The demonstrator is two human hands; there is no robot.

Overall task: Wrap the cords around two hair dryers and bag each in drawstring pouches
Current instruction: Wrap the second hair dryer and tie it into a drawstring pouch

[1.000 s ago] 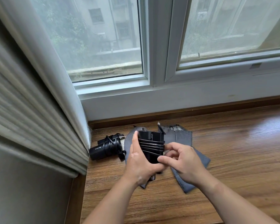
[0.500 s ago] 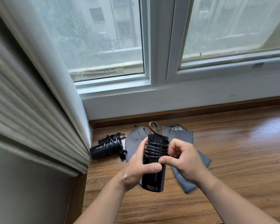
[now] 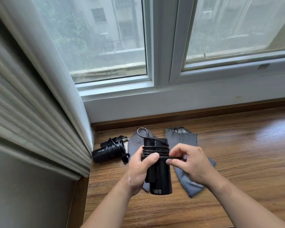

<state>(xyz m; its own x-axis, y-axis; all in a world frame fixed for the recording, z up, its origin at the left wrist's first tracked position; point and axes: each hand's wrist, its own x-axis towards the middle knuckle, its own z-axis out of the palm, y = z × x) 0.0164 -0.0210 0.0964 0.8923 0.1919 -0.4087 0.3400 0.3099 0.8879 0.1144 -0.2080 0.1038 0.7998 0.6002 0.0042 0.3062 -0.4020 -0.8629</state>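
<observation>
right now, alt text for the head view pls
A left hand holds a black hair dryer while the right hand pulls its cord around it, above two grey pouches. A second wrapped dryer lies left on the wooden sill.

Our left hand (image 3: 141, 168) wraps around the hair dryer (image 3: 160, 175), thumb across its front; our right hand (image 3: 190, 162) pinches the cord (image 3: 155, 149) between thumb and forefinger.

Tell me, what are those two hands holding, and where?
The left hand grips the black hair dryer around its barrel, thumb on the coils. The right hand's fingers pinch its cord.
</observation>
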